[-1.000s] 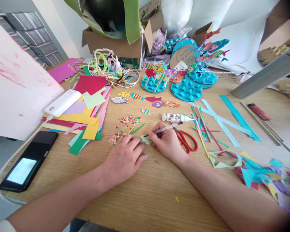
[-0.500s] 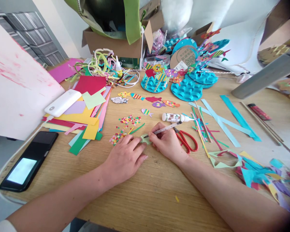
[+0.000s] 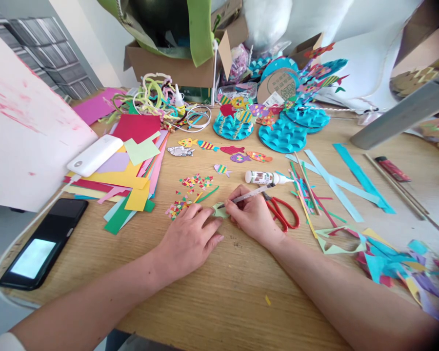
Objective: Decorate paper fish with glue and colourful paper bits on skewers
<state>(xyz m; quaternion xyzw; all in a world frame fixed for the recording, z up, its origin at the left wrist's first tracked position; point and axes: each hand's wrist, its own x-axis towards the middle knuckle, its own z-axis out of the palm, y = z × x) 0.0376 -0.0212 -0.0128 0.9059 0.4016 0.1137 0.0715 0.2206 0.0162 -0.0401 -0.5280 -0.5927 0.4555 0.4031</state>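
Note:
My right hand (image 3: pixel 254 214) is closed around a slim light-coloured pen (image 3: pixel 252 193), its tip on a small pale green paper piece (image 3: pixel 219 210). My left hand (image 3: pixel 190 236) lies on the table with its fingers apart, fingertips at the left edge of that green piece. Tiny coloured paper bits (image 3: pixel 195 182) lie just beyond my left hand. Farther back are several paper fish, among them a striped one (image 3: pixel 222 170) and a red one (image 3: pixel 232 150). Red-handled scissors (image 3: pixel 283 214) lie beside my right hand, with a white glue bottle (image 3: pixel 261 177) behind it.
Stacked coloured paper (image 3: pixel 131 170), a white power bank (image 3: pixel 95 156) and a phone (image 3: pixel 44 243) are at the left. Blue textured discs (image 3: pixel 282 138) and a cardboard box (image 3: pixel 168 66) stand behind. Paper strips (image 3: pixel 332 185), sticks (image 3: pixel 398 187) and scraps (image 3: pixel 391 261) lie at the right.

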